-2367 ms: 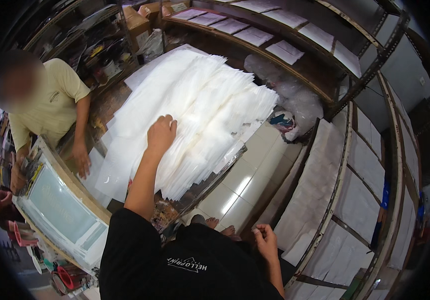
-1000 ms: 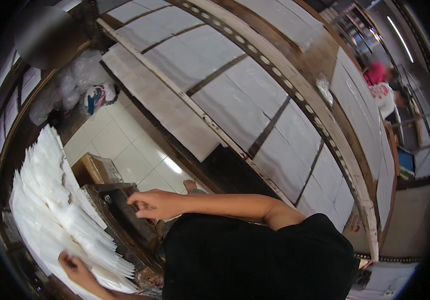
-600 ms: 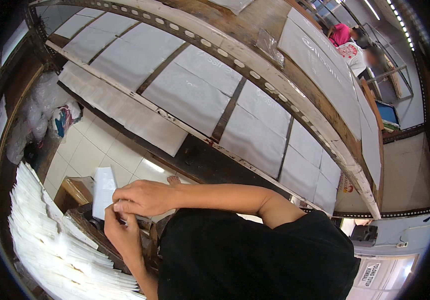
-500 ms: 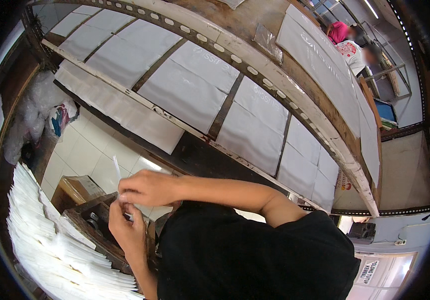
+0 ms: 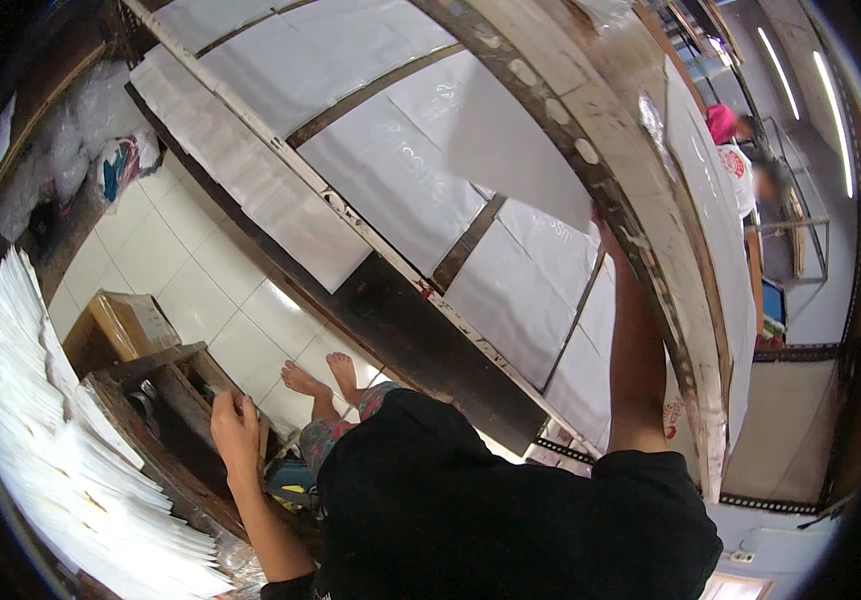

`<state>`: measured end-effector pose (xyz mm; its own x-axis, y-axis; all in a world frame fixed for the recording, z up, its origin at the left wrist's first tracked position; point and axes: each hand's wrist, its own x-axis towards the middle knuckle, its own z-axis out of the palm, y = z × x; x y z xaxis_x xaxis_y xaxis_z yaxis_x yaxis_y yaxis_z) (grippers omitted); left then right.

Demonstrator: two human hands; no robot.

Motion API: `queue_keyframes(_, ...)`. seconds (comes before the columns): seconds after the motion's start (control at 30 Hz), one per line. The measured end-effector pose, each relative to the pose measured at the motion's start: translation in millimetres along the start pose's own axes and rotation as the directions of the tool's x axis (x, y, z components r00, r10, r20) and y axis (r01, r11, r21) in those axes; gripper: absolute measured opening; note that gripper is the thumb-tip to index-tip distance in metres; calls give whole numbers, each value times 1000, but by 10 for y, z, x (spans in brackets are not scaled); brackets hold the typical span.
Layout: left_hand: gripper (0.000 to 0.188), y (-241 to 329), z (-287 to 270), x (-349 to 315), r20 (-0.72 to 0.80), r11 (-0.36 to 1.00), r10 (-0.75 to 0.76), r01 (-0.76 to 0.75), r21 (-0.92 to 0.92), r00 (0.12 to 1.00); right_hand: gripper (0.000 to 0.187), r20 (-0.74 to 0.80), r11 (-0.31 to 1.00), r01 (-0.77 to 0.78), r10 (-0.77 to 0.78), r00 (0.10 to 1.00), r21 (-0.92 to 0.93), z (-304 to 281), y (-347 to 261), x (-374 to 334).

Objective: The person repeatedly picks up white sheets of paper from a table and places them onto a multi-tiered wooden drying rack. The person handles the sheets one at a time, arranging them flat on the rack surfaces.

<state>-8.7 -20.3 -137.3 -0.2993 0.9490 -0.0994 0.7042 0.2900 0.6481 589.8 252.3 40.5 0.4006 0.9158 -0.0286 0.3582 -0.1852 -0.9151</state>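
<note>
Under the rack's pale perforated rail [image 5: 616, 140], near the shelf's [image 5: 469, 242] edge, the right hand [image 5: 604, 228] shows barely, its grip untellable, at the corner of a smooth pale-grey sheet [image 5: 521, 140]. Keeping that sheet level should avoid creases. The left hand [image 5: 234, 415], fingers slightly parted, seemingly empty, hovers beside a dark wooden box [image 5: 176, 405]. Cream tiles [image 5: 196, 250] floor the room.
</note>
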Motion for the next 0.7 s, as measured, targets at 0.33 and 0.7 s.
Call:
queue_keyframes(0.33,19,-942,1530,-1458,424,860,-442,508,-50,790,16,-253,956,-291,290,923,34,-1331,1352,867)
queue_keyframes(0.7,23,-1202,2077,-1877,472,624,-547,713,-321,691,22,-380,920,-359,279,882,-158,-1407,1757,1079)
